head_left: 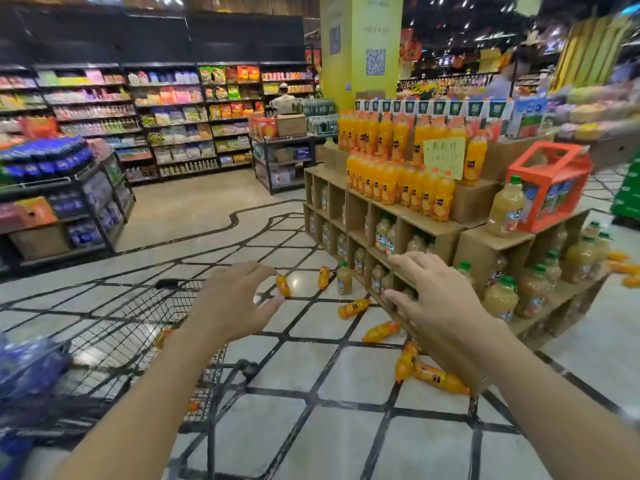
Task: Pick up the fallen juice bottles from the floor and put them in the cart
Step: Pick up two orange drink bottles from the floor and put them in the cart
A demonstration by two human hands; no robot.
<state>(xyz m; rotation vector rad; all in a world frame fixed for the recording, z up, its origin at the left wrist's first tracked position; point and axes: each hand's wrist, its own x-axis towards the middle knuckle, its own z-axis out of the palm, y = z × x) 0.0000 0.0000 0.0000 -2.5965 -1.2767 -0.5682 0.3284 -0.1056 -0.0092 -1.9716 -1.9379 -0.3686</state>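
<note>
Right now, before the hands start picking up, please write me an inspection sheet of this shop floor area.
Surface: tiled floor with dark lines, glossy.
Job's things: orange juice bottles lie scattered on the floor beside the cardboard display; wire cart at left, an orange bottle seems to lie inside.
Clutter: one pale juice bottle stands upright on the floor; blue package in the cart.
Grips: left hand and right hand open, holding nothing.
Cables: nothing seen.
Surroundings: stocked shelves, yellow pillar, a person far off.
</note>
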